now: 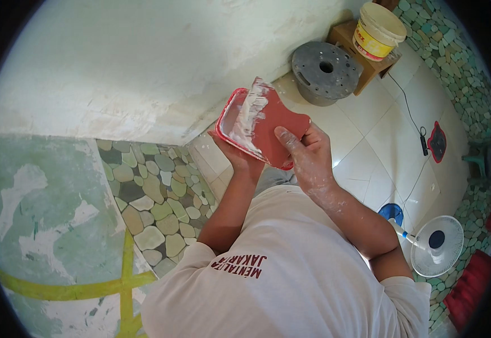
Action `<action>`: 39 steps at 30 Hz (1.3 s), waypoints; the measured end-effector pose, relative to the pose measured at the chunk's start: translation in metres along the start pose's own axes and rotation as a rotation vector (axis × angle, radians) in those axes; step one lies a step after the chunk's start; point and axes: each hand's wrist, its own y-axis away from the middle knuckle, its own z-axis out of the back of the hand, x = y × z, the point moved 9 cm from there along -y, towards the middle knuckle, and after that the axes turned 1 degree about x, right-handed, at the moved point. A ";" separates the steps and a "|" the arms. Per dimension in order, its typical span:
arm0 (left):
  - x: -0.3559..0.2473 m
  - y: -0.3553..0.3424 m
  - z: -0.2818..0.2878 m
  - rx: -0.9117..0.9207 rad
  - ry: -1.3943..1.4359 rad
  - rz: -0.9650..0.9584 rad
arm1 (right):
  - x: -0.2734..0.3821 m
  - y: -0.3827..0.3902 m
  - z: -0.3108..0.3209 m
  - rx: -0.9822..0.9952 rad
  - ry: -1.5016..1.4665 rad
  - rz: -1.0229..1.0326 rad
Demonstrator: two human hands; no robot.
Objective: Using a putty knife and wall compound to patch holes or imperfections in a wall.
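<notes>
Pebble strip [166,208] on the left, then the left hand [241,156] under a red-rimmed tray [231,119]. Those fingers are mostly hidden, so can't tell how they're set. White paste [251,115] coats the left edge of a red scraper [277,121] over the tray. Right hand [313,158] pinches the scraper, thumb on top. Then a grey drum [344,79], bucket [372,42], fan [451,242].

The left hand [236,153] holds a red-rimmed tray [221,125] from below, and the right hand [312,155] grips a red scraper [279,127] over it, white paste [251,112] along its left edge. Beyond, near the pale wall [144,62], a grey round stool [318,65] stands beside a wooden box [344,35] bearing a cream bucket [378,34]. A white fan [437,246] stands at lower right.
</notes>
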 end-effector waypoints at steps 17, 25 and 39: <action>-0.077 0.017 0.088 0.021 0.073 -0.160 | -0.052 -0.009 -0.062 0.071 -0.346 -0.308; -0.149 0.012 0.167 -0.012 -0.102 -0.369 | -0.091 -0.025 -0.141 0.200 -0.280 -0.334; -0.220 -0.029 0.283 -0.007 0.101 -0.244 | -0.169 -0.064 -0.265 0.348 -0.233 -0.444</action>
